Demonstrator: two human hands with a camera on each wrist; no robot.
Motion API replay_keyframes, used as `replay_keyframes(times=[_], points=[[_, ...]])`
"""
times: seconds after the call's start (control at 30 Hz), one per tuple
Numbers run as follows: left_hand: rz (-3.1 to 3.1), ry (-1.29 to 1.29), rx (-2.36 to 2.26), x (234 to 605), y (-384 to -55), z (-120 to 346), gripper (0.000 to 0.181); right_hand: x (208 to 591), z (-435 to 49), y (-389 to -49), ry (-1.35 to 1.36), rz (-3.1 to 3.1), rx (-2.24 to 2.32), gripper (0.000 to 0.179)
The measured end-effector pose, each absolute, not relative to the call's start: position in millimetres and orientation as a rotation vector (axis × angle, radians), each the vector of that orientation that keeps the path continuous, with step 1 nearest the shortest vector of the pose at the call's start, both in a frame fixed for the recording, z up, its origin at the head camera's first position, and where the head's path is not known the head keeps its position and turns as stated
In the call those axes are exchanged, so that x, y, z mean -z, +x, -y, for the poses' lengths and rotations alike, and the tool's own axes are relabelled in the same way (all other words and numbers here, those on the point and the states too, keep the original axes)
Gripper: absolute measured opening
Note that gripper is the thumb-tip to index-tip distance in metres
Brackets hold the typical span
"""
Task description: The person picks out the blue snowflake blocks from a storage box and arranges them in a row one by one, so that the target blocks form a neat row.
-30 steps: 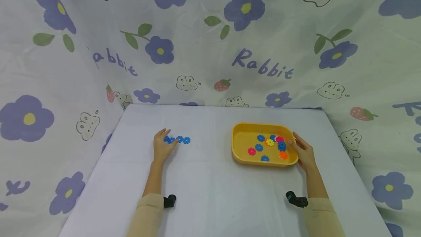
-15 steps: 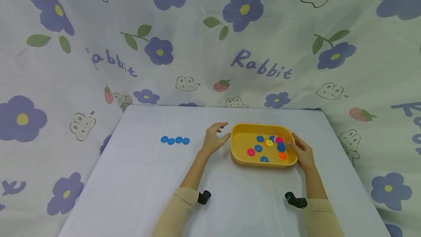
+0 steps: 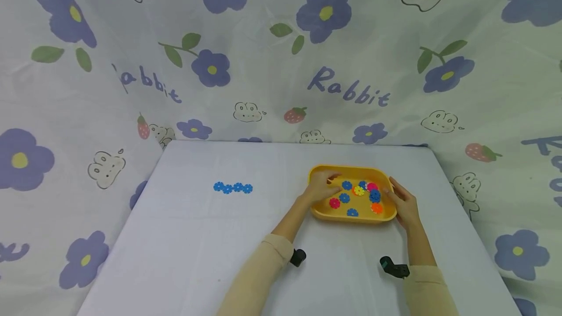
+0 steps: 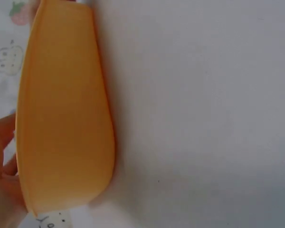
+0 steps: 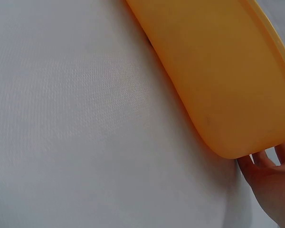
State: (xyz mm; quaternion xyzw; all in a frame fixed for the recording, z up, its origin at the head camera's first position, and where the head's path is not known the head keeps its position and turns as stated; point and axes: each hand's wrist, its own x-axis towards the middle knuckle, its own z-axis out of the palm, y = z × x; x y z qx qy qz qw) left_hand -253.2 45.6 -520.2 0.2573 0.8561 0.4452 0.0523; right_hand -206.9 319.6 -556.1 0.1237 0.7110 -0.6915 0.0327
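In the head view, my left hand (image 3: 319, 190) reaches over the left end of a yellow plastic tray (image 3: 340, 218), thumb and fingers apart with nothing between them. Several flower-shaped plastic discs lie in the tray; a blue disc (image 3: 344, 198) and a pink disc (image 3: 335, 203) are nearest that hand. My right hand (image 3: 406, 208) grips the tray's right end, thumb over the rim and fingers along the outside. The tray's outer wall (image 4: 66, 109) hides part of the left hand in the left wrist view. The right fingers (image 5: 263, 158) touch the tray end in the right wrist view.
A wavy row of several blue flower discs (image 3: 237, 187) lies on the left part of the white-covered table (image 3: 184, 252). Patterned cloth (image 3: 263, 62) with flowers and rabbits hangs behind the table and at its sides.
My left hand has moved right, from the row of blue discs to inside the tray's left end. The row stayed on the table. My right hand keeps its hold on the tray.
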Motion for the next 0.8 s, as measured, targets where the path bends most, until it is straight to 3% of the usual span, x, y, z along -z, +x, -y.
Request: replay_keyframes(times=[0.3,0.53,0.8], points=[[-2.615,0.625,-1.110,534.9,-261.9,-70.1,0.045,559.2,-319.8,-207.3,0.385,-2.182,2.140,0.065],[-2.669,0.725,-0.989,548.5,-268.4,-84.8,0.047,558.5,-321.0,-207.9,0.378,-2.201,2.130,0.067],[-2.795,0.770,-0.436,554.8,-265.9,-98.0,0.050,558.5,-320.5,-208.1,0.407,-2.204,2.107,0.067]])
